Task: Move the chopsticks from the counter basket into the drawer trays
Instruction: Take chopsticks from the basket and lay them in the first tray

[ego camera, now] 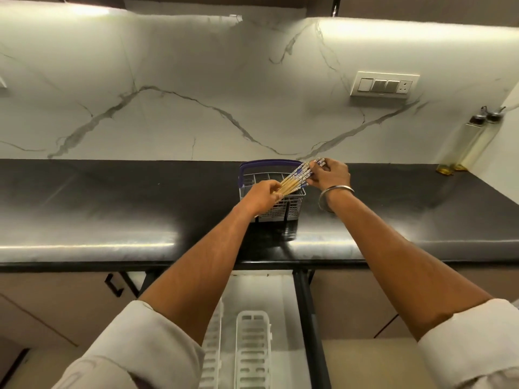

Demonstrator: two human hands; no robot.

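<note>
- Wooden chopsticks: a bundle of several, pale bamboo at one end, blue-and-white patterned at the other. Held in the air just above the basket, lying nearly flat. Long axis runs on a diagonal, from lower left to upper right; bare tips point toward the person's left, patterned ends toward the backsplash on the right.
- Left hand: fingers curled round the bare-wood ends of the bundle, gripping them.
- Right hand: fingers and thumb pinch the patterned ends of the same bundle. A metal bangle sits on this wrist.
- Basket: grey plastic cutlery basket with slotted walls, inner dividers and a blue handle raised at the back. Stands upright on the counter, directly under the bundle. Whether any contents are left inside cannot be told.
- Counter: black polished stone, glossy front edge catching the light.
- Drawer: pulled out below the counter edge, between the two forearms, white inside.
- Trays: two white slotted plastic trays lying in the drawer side by side, long axes running front to back; the left one partly hidden by the left sleeve.
- Backsplash: white marble with grey veins, carrying a switch plate at the right.
- Oil bottles: two tall clear ones with yellow liquid, standing in the far right corner of the counter.
</note>
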